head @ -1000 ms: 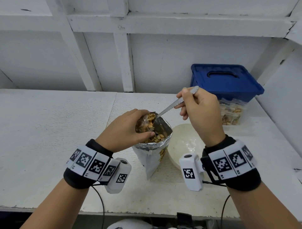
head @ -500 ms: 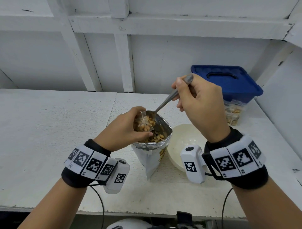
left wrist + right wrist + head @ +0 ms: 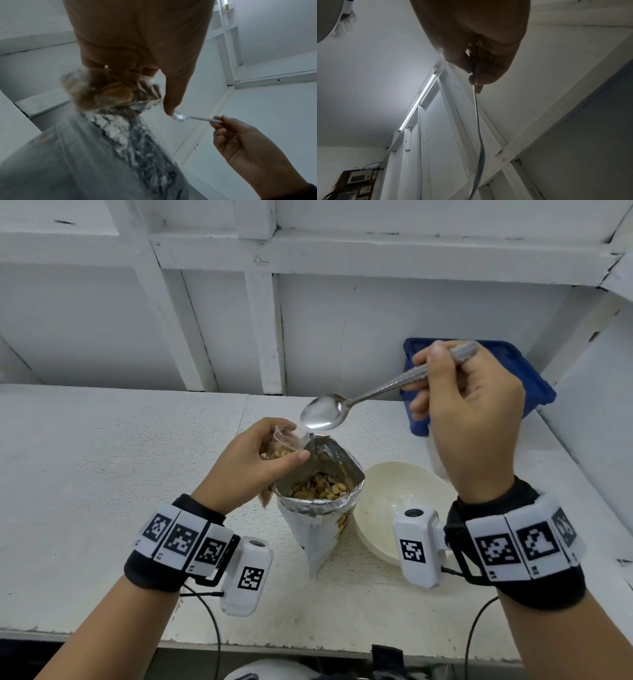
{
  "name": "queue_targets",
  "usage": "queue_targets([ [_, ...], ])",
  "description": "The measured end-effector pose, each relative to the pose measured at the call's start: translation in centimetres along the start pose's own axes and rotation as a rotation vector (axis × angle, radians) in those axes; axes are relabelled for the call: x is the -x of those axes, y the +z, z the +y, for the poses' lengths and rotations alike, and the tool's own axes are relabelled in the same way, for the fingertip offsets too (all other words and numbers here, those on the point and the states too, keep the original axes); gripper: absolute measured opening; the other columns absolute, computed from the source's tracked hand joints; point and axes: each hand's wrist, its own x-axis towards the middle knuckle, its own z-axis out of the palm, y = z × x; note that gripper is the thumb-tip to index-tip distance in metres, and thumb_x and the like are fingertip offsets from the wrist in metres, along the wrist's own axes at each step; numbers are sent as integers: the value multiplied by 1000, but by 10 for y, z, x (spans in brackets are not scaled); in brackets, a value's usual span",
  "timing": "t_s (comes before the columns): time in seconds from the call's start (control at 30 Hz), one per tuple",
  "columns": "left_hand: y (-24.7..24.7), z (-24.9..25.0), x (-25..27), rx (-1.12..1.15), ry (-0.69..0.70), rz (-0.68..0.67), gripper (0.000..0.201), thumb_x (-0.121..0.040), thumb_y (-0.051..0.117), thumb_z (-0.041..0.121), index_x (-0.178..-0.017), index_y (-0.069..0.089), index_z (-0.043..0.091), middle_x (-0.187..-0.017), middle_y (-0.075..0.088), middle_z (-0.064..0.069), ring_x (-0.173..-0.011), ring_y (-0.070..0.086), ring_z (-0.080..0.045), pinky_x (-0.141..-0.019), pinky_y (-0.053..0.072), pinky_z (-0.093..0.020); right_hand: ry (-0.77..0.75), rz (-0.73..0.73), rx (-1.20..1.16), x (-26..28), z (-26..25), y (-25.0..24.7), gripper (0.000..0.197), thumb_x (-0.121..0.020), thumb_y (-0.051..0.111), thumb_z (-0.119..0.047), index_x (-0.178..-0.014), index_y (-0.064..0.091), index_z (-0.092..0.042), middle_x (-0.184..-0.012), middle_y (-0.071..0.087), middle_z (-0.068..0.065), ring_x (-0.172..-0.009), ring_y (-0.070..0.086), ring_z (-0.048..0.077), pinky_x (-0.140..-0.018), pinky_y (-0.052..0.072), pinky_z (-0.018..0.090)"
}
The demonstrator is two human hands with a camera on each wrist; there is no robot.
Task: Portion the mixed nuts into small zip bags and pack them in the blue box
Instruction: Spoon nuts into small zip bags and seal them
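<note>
The left hand (image 3: 251, 460) pinched a small zip bag (image 3: 282, 444) of nuts beside the open foil pouch (image 3: 320, 508); the right hand (image 3: 472, 419) gripped a seemingly empty spoon (image 3: 323, 413) above it, blue box (image 3: 534, 378) behind

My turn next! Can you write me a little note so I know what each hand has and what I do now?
Left hand: grips the small zip bag, part-filled with nuts, held beside the mouth of the foil nut bag.
Right hand: holds the spoon, empty, raised above both bags.
Foil nut bag stands open on the table, nuts inside. A white bowl sits just right of it. The blue box is at the back right, lid on.
Done: nuts are in the zip bag.
Left: top it up if needed, zip it, put it in the blue box, then fill more bags.
</note>
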Motion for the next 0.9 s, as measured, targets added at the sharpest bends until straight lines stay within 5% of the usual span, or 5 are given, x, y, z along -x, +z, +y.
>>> queue_targets([
  [0.17,-3,-2,-1,-41,-14,15,46,-67,66,49,-108,55,30,-93,65,13,-87,62,-7,-76,52,-25,-21,-216,90,18,10,1,24,-94,43,-27,-94,63,-11,-63,62,3,-50,57,12,-45,45,27],
  [0.3,-3,-4,-3,-90,-4,-6,38,-76,73,38,-109,56,28,-93,65,13,-87,61,-5,-73,49,-21,-113,-480,169,46,25,19,29,-93,46,-25,-98,68,-8,-74,68,-2,-56,55,-3,-54,46,12],
  [0.37,-2,-5,-3,-102,-1,-13,37,-77,70,35,-110,57,27,-94,65,12,-88,61,-5,-73,51,-21,-141,-549,224,56,32,27,33,-94,43,-30,-99,69,-10,-76,70,3,-63,62,10,-58,53,27],
  [0.73,-3,-7,-4,-92,-18,-16,51,-66,70,57,-108,56,31,-92,65,14,-86,61,-2,-74,48,-20,15,-593,277,70,35,40,33,-91,44,-32,-86,70,-12,-58,63,1,-50,53,16,-46,42,28],
  [0.9,-3,-8,-4,-86,0,-23,64,-56,59,67,-109,57,31,-91,66,15,-87,62,-2,-77,51,-22,260,-565,167,65,34,38,27,-95,50,-25,-88,71,-9,-67,68,8,-62,63,20,-60,49,36],
])
